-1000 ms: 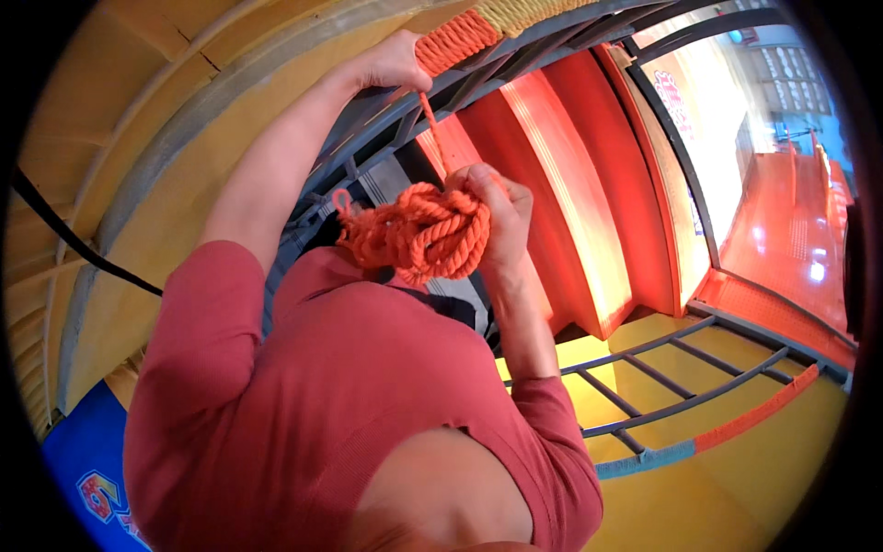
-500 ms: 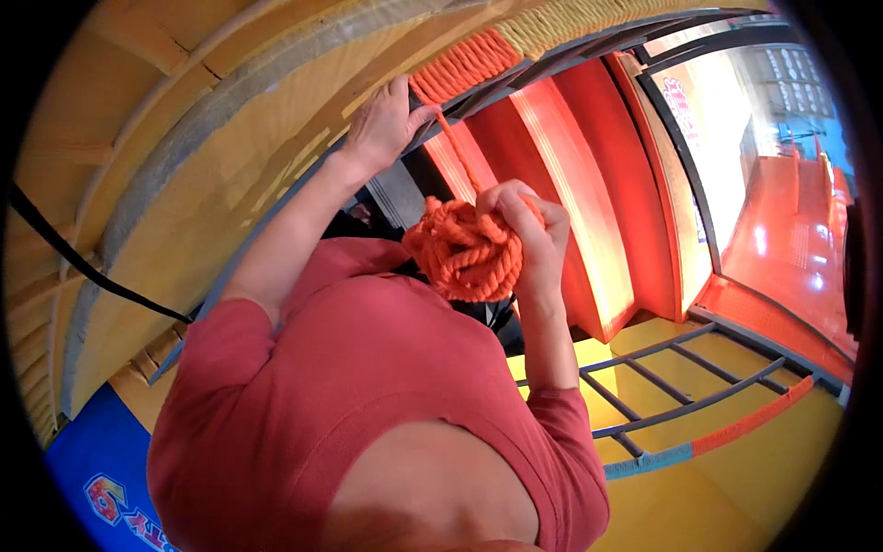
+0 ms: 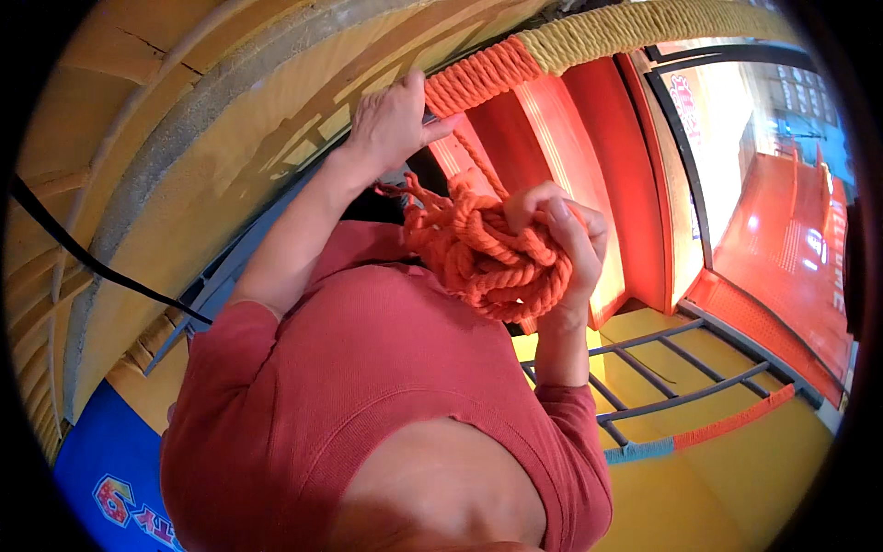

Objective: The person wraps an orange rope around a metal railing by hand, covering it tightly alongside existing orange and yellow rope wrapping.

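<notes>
A bundle of orange twisted rope (image 3: 501, 262) hangs in front of my chest, held by my right hand (image 3: 566, 235), whose fingers close round its right side. Loose, frayed-looking ends stick out at the bundle's left. One strand runs from the bundle up to the rail near my left thumb. My left hand (image 3: 395, 124) is closed on the curved rail at the near end of its orange rope wrapping (image 3: 483, 83); the fingers go behind and are partly hidden, and the thumb points along the underside. Beyond the orange coils the rail is wrapped in yellow rope (image 3: 635, 35).
Red steps (image 3: 570, 156) rise behind the rail. A grey metal ladder-like frame (image 3: 644, 368), partly wrapped in orange and pale blue, stands at the lower right before yellow panels. At left are a curved wooden panel (image 3: 184, 175), a black strap (image 3: 110, 267) and a blue panel (image 3: 101, 460).
My right hand and the rope bundle have moved slightly right and down. The bundle has turned, with loose ends now showing at its left. My left hand keeps its grip at the wrapping's end.
</notes>
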The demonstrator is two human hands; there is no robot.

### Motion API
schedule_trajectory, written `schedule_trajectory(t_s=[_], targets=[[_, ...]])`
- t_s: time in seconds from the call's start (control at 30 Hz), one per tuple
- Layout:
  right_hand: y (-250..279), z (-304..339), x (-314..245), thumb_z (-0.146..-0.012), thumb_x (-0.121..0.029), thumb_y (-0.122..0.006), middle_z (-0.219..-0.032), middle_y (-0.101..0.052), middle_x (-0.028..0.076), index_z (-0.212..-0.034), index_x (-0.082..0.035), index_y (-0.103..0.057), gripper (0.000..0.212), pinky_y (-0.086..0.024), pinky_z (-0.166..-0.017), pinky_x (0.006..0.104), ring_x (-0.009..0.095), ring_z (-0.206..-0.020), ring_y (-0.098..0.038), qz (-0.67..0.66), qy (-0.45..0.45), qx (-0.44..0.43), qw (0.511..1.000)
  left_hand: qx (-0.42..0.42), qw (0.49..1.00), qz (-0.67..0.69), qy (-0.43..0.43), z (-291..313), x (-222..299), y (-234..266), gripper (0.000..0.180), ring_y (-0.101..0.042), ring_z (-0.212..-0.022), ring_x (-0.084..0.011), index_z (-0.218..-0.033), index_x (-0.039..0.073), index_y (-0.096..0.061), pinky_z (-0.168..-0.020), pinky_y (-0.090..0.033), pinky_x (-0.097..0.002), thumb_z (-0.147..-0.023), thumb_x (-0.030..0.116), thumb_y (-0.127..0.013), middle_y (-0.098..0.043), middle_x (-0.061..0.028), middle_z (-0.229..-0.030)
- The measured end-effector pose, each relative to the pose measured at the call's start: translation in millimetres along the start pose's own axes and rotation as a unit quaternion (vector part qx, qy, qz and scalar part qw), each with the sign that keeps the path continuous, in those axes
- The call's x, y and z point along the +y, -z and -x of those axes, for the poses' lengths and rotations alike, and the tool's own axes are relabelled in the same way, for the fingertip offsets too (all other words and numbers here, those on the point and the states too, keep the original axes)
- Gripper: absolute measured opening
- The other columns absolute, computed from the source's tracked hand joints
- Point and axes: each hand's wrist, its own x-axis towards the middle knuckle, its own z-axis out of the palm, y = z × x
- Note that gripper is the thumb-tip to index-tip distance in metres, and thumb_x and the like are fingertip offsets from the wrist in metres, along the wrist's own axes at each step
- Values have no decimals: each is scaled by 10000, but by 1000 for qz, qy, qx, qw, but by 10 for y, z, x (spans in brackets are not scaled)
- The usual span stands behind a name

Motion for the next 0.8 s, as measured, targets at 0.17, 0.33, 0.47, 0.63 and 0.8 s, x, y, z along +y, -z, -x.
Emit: schedule_trajectory(t_s=[0.17,0.33,0.47,0.63,0.8], targets=[[-91,135,148,-907,-92,-558,-760,-627,74,-703,64,-620,264,-426,-670,244,103,-697,-543,44,-7,21,999,18,997,59,37,-297,172,-2,574,-675,-795,-389,-986,-3,-587,-719,-531,-463,-690,446,-784,-678,-228,-806],[-171,231,330,-883,-26,-570,-752,-632,78,-714,86,-626,210,-446,-646,246,103,-688,-560,34,42,12,998,113,991,68,32,-335,328,-111,553,-679,-774,-379,-982,32,-615,-714,-538,-455,-660,439,-806,-689,-202,-814],[-252,229,295,-883,-28,-544,-763,-621,92,-703,86,-607,222,-432,-654,252,118,-691,-543,59,60,8,996,104,993,34,53,-461,462,-52,572,-679,-771,-381,-946,19,-615,-714,-534,-465,-656,474,-804,-684,-204,-795],[-38,98,236,-835,10,-589,-778,-644,87,-743,75,-634,121,-450,-645,251,116,-702,-574,38,91,-29,995,59,996,56,23,-502,397,-17,532,-675,-759,-391,-911,10,-623,-702,-525,-467,-652,438,-803,-676,-210,-760],[96,-109,126,-845,18,-574,-789,-641,115,-714,80,-625,154,-449,-634,259,127,-686,-565,-1,147,-75,986,-13,996,93,-4,-564,321,111,355,-694,-738,-300,-916,25,-660,-704,-529,-382,-628,195,-777,-689,-157,-772]])
